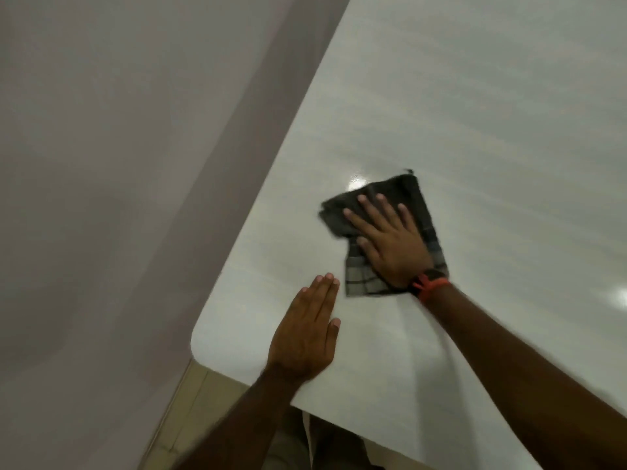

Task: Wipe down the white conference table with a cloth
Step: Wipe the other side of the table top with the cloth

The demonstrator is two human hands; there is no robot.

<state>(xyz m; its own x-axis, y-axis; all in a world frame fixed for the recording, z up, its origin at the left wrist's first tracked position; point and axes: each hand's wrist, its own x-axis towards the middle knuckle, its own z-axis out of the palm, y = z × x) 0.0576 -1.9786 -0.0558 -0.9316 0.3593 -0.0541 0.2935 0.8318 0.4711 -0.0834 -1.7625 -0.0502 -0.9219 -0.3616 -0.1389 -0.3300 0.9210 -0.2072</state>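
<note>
The glossy white conference table [475, 96] fills the right side of the head view, with its rounded near-left corner close to me. A dark checked cloth [417, 195] lies flat on it, a little in from the left edge. My right hand [386, 235], with an orange band at the wrist, presses palm-down on the cloth with fingers spread. My left hand [305, 330] rests flat on the bare tabletop near the corner, fingers together, holding nothing, just left of the cloth and apart from it.
A pale wall [118, 164] runs close along the table's left edge, leaving a narrow gap. Beige floor tiles [190, 401] show below the corner. Bright light reflections [356, 181] sit on the tabletop beside the cloth and at the far right.
</note>
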